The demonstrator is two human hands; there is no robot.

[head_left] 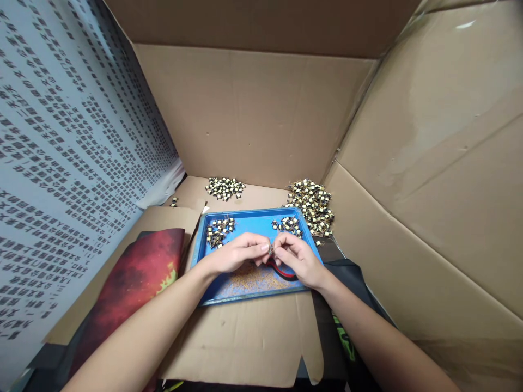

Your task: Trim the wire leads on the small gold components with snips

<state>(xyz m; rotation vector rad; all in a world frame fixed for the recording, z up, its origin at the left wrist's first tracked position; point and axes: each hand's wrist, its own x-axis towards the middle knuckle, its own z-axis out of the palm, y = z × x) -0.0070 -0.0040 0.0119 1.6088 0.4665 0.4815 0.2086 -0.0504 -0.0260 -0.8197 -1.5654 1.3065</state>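
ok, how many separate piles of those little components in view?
4: two on the blue tray, far-left pile and far-right pile; two behind it on the cardboard, one left, a bigger one right. Hands may hide more.

Printed sheet [61,179] covers left wall of cardboard box [261,114]. Red-and-black mat [139,272] on box floor at left. Two piles of small components, smaller [224,188] at back wall, larger [312,206] in back-right corner. Dark fabric [351,272] at right.

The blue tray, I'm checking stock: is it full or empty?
Neither. The blue tray holds two small clusters of parts at its far end and fine brownish scraps near the hands; bare blue shows between.
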